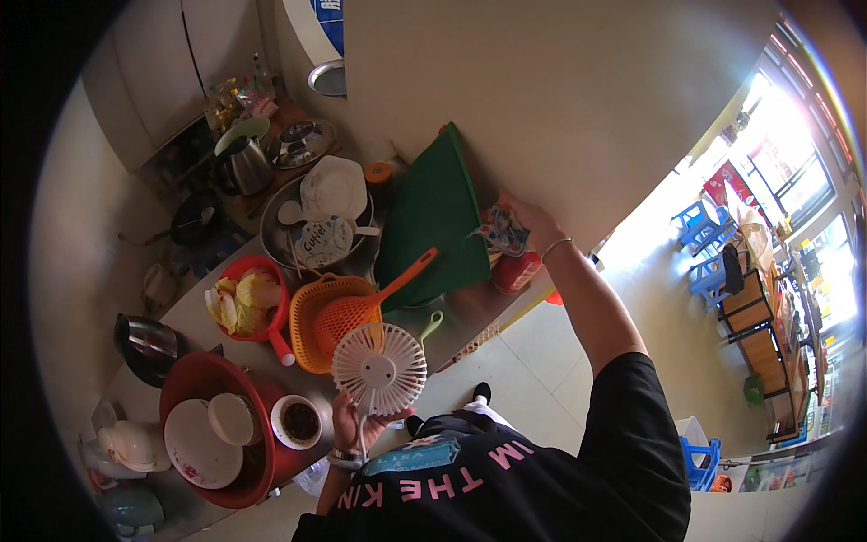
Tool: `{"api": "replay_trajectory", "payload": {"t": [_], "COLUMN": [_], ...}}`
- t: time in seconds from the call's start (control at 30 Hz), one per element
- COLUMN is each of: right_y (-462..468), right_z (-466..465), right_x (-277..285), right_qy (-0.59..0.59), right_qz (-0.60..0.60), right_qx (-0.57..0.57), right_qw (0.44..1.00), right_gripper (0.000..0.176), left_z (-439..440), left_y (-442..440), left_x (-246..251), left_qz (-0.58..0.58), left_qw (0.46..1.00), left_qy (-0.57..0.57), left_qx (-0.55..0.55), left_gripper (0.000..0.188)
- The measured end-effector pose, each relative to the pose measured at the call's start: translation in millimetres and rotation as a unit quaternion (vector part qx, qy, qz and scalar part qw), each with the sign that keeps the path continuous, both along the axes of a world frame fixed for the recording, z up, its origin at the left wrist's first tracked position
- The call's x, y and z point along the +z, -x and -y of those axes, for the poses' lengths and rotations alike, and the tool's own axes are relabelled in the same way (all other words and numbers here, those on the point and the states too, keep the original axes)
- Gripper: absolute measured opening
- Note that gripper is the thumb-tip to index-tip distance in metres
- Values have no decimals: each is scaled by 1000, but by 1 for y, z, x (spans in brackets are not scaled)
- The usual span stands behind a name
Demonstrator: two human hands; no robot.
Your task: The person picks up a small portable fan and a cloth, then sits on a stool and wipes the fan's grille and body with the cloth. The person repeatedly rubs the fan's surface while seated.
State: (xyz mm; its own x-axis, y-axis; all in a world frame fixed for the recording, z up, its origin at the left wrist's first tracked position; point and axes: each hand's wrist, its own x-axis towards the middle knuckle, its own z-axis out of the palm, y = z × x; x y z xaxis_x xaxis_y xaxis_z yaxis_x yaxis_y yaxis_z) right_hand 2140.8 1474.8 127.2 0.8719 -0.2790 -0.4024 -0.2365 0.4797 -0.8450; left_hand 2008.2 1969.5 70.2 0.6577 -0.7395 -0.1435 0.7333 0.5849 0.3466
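Observation:
A small white fan (379, 371) with a round slatted grille is gripped in my left hand (353, 423), close to my body at the table's front edge. A white cable hangs down from it along my wrist. Further out, my right hand (534, 222) grasps a crumpled patterned cloth (504, 232). This cloth is right beside a green board (433, 217), which stands tilted against the wall; whether they touch I cannot tell. Below the cloth sits a red container (516, 272) bearing writing. An orange slotted scoop (349, 315) rests in a yellow plastic basket (305, 339), partly behind the fan.
To the left, a red pot (281, 271) holds cabbage leaves. A large red basin (264, 386) contains bowls, with a bowl of dark sauce (299, 421) alongside. Dishes fill a metal basin (271, 234). Kettles (245, 166) stand further back. Blue stools (708, 278) stand at far right.

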Motion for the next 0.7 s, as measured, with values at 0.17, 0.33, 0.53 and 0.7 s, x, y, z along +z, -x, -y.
{"api": "replay_trajectory", "payload": {"t": [0.17,0.33,0.53,0.7], "right_y": [-29,5,26,27], "right_z": [21,-16,-42,-29], "right_x": [-36,20,32,-11], "right_qy": [246,203,145,-99], "right_qz": [43,-107,-41,36], "right_qx": [-49,-25,-92,-25], "right_qw": [967,973,984,994], "right_gripper": [31,33,33,32], "left_z": [-1,-5,-6,-14], "left_y": [-6,3,11,-12], "left_x": [-7,-11,-5,9], "left_qz": [7,2,-37,-62], "left_qw": [1000,998,994,991], "left_qy": [1,-46,-45,-115], "left_qx": [-16,44,93,8], "left_gripper": [84,78,79,84]}}
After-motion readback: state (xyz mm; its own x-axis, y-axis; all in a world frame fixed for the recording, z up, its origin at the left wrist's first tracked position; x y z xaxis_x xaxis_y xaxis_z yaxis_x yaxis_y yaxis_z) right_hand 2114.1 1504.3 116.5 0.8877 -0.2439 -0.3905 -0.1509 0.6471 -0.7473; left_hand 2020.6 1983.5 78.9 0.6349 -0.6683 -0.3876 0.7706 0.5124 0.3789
